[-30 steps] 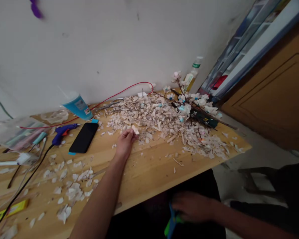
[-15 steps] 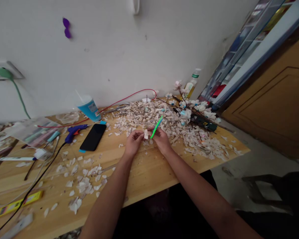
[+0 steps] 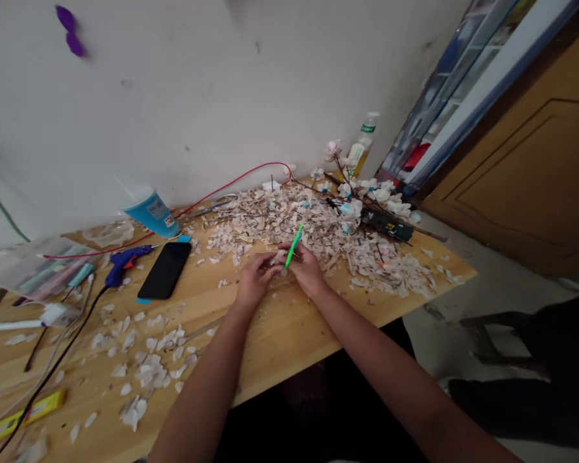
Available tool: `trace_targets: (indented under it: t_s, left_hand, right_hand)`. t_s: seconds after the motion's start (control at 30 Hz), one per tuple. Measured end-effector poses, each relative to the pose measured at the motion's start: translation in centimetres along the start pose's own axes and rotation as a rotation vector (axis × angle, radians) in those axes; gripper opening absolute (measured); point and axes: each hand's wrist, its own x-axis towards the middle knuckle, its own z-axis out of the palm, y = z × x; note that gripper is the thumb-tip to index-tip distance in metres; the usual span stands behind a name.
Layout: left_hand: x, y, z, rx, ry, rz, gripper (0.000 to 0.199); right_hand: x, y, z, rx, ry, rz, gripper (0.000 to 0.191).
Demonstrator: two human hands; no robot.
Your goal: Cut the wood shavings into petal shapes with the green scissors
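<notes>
Over the middle of the table, my left hand (image 3: 255,280) pinches a small pale petal (image 3: 278,257), partly hidden behind the fingers. Close beside it, my right hand (image 3: 309,269) is closed around a slim bright green and blue stick-like tool (image 3: 294,245), which slants up and away; its exact kind I cannot make out. The fingertips of both hands nearly meet around the petal. Just beyond them spreads a large heap of pale dried petals (image 3: 251,222). Branches with white blossoms (image 3: 352,206) lie at the heap's right side.
Left of my hands lie a black phone (image 3: 165,270) and a blue glue gun (image 3: 120,263) with a black cord. A blue cup (image 3: 155,213) and a bottle (image 3: 363,146) stand near the wall. Loose petals (image 3: 152,370) and a yellow packet (image 3: 24,418) lie at front left.
The view has shifted, so table things appear farther left. My hands have come closer together, and the petal is now more covered by the fingers. The green tool stands slightly steeper.
</notes>
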Motion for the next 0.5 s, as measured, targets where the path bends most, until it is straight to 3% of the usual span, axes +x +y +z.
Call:
trace_targets:
  t_s: [0.07,0.3,0.5]
  left_hand:
    - [-0.08,0.01,0.17,-0.033,0.001,-0.037,0.035]
    - [0.1,-0.15,0.31,-0.197,0.064,-0.229,0.023]
    - [0.2,-0.51,0.18,-0.153,0.087,-0.205,0.02]
  right_hand:
    - [0.05,0.16,-0.11,-0.001,-0.007,0.007,0.039]
    - [0.4,0.13,-0.11,-0.034,-0.027,0.018,0.038]
    - [0.06,-0.49,0.18,-0.083,-0.042,-0.022,0.034]
